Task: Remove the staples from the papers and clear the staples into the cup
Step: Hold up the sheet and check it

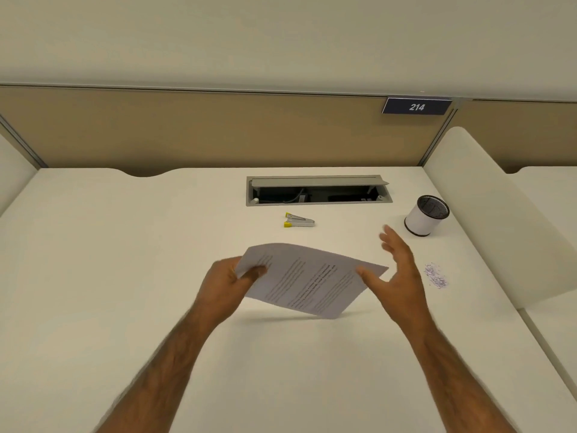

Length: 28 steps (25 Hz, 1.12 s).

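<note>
Two-handed: pinches papers (309, 279) w/ left hand (224, 282), spreads right hand (396, 276), thumb at papers' edge; staples (436, 275) rt of it, cup (424, 215) beyond.

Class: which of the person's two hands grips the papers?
The left hand: its thumb and fingers pinch the left edge of the papers. The right hand is open, its fingers straight.

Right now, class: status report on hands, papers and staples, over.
Left hand grips papers, lifted off desk. Right hand open at their right corner. Staples heaped on desk, not in mesh cup. Nothing blocking.
</note>
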Each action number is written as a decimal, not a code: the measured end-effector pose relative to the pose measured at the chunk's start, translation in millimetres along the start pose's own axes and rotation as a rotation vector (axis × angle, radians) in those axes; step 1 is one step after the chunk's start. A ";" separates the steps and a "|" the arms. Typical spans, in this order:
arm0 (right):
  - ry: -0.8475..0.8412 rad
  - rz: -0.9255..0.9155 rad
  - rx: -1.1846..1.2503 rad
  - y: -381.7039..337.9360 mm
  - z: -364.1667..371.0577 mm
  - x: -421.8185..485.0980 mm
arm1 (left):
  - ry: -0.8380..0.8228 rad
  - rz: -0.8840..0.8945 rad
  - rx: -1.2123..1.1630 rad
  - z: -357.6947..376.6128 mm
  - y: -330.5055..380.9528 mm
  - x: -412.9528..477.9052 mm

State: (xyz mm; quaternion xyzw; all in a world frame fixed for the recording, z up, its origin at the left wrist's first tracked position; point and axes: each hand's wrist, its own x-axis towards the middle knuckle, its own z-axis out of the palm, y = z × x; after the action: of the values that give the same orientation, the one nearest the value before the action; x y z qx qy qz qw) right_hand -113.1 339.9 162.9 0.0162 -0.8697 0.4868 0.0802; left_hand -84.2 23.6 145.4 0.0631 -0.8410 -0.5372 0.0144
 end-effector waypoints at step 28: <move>-0.210 0.198 0.541 -24.8 19.6 4.4 | -0.145 0.084 -0.382 29.8 51.4 -9.0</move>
State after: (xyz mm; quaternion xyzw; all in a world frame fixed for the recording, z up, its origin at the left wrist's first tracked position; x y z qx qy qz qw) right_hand -117.2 310.5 174.5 0.0023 -0.7094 0.7018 -0.0651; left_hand -82.7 72.9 179.8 -0.0148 -0.7244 -0.6891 -0.0120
